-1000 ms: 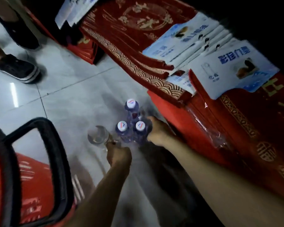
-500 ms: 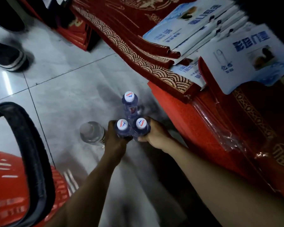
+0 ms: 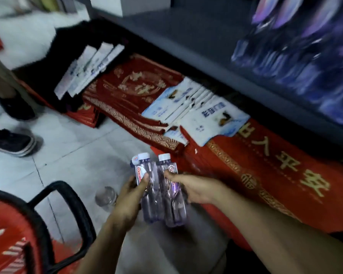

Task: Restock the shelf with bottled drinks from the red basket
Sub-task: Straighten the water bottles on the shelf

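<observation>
Both hands clamp a cluster of three bottled drinks (image 3: 162, 196) between them, clear of the floor. The left hand (image 3: 130, 196) has its thumb and fingers curled round the left bottle's label, and the right hand (image 3: 195, 188) grips the right bottle at mid-body. The long axes run with bases toward the person and white caps up and away, toward the grey shelf (image 3: 186, 46) beyond, on the right hand's side. One further bottle (image 3: 106, 196) rests on the floor between the left hand and the red basket (image 3: 6, 230).
</observation>
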